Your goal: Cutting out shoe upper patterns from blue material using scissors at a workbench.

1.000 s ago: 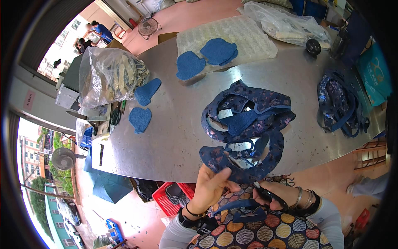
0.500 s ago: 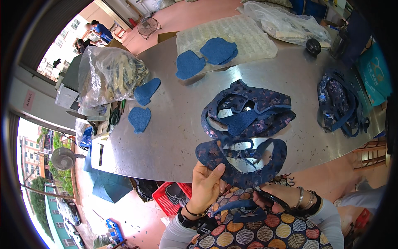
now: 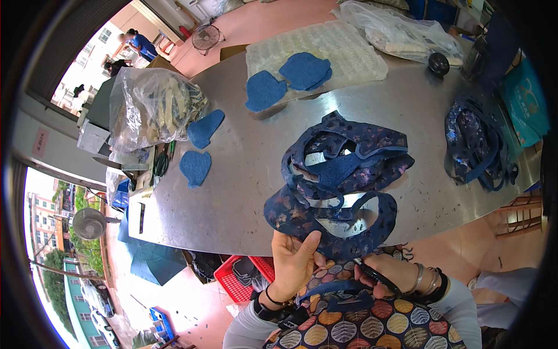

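Observation:
My left hand (image 3: 295, 260) pinches the near edge of a dark blue fabric loop (image 3: 349, 244) with shiny coppery spots, thumb on top. The loop is held up at the table's near edge. My right hand (image 3: 381, 273) is closed around black-handled scissors (image 3: 375, 272); their tip lies by the loop's lower edge, and whether it touches the cloth I cannot tell. Just beyond, a pile of the same spotted fabric (image 3: 372, 139) with plain blue edging lies on the table, overlapped by the held loop. A similar bundle (image 3: 474, 145) rests at the right.
The metal table (image 3: 232, 198) carries blue felt-like cutouts (image 3: 202, 129) and a translucent sheet (image 3: 349, 52) with more cutouts. Plastic bags stand at the left (image 3: 151, 104) and far right (image 3: 401, 38). A red basket (image 3: 229, 273) sits below the near edge.
The fabric loop has shifted left and its left part has tilted up over the pile. Both hands keep their grip with little movement.

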`<state>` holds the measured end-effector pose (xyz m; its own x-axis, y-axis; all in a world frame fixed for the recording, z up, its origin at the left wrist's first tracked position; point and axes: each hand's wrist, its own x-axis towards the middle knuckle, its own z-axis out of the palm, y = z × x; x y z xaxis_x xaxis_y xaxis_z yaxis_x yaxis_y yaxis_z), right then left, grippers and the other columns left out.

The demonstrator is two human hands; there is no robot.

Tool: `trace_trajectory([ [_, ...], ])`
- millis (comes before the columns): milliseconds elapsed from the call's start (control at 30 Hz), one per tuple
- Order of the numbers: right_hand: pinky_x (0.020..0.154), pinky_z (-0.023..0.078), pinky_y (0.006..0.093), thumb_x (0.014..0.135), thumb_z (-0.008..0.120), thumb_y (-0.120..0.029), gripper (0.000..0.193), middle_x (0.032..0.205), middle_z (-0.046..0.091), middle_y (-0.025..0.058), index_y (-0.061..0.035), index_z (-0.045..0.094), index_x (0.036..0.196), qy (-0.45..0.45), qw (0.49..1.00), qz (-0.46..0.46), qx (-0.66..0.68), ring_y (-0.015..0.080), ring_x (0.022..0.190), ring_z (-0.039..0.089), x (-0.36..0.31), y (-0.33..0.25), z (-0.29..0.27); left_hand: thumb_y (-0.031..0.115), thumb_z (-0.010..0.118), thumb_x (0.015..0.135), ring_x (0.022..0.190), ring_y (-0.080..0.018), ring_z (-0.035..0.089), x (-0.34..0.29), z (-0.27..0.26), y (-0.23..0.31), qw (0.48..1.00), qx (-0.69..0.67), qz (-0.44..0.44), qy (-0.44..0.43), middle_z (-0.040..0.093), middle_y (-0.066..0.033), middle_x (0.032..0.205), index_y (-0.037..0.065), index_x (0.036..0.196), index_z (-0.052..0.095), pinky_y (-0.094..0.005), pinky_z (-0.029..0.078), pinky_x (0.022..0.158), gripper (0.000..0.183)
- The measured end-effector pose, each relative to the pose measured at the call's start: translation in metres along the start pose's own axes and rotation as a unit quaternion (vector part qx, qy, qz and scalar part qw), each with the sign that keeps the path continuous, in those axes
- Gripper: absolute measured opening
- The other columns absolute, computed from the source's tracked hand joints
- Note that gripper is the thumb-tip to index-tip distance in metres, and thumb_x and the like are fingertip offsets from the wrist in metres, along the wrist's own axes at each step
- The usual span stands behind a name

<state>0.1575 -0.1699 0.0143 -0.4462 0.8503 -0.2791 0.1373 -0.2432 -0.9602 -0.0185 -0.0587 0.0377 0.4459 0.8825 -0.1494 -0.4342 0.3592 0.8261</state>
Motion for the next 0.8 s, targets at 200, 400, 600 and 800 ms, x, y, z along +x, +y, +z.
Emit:
trace_trajectory([
  [200,0.061,0.043,0.0278,0.063,0.066,-0.059,0.071,0.074,0.054,0.0043,-0.0002,0.049,0.098,0.017,0.988,0.011,0.153,0.0166,0.067,0.055,0.001,0.008,0.011,-0.003,0.048,0.085,0.057,-0.0132,0.059,-0.001,0.004,0.0,1.0,-0.025,-0.011,0.001,0.055,-0.0154,0.106,0.004,0.125,0.03,-0.0191,0.045,0.039,0.044],
  [400,0.061,0.04,0.0222,0.064,0.052,-0.074,0.089,0.084,0.05,0.002,0.0018,0.044,0.11,-0.03,0.968,-0.074,0.236,0.0101,0.063,0.047,0.005,0.012,0.012,-0.003,0.046,0.085,0.047,-0.0115,0.053,-0.002,0.001,-0.001,0.998,-0.05,-0.019,-0.02,0.055,-0.0171,0.106,0.005,0.125,0.029,-0.02,0.043,0.037,0.043],
  [600,0.062,0.041,0.0238,0.068,0.053,-0.069,0.082,0.084,0.05,0.0018,0.0008,0.044,0.111,-0.032,0.985,-0.061,0.158,0.012,0.065,0.049,0.008,0.027,0.014,-0.005,0.046,0.084,0.048,-0.0112,0.054,-0.002,0.004,0.001,0.999,-0.027,-0.026,-0.005,0.054,-0.0183,0.108,0.004,0.125,0.028,-0.0194,0.042,0.037,0.045],
  [800,0.063,0.043,0.0303,0.067,0.058,-0.063,0.073,0.078,0.052,0.0036,-0.0017,0.047,0.106,-0.024,0.993,-0.09,0.076,0.02,0.067,0.053,0.01,0.016,0.008,-0.006,0.046,0.084,0.049,-0.0118,0.055,-0.002,0.004,-0.001,0.999,-0.035,-0.021,-0.025,0.055,-0.0189,0.109,0.003,0.125,0.028,-0.0188,0.042,0.036,0.046],
])
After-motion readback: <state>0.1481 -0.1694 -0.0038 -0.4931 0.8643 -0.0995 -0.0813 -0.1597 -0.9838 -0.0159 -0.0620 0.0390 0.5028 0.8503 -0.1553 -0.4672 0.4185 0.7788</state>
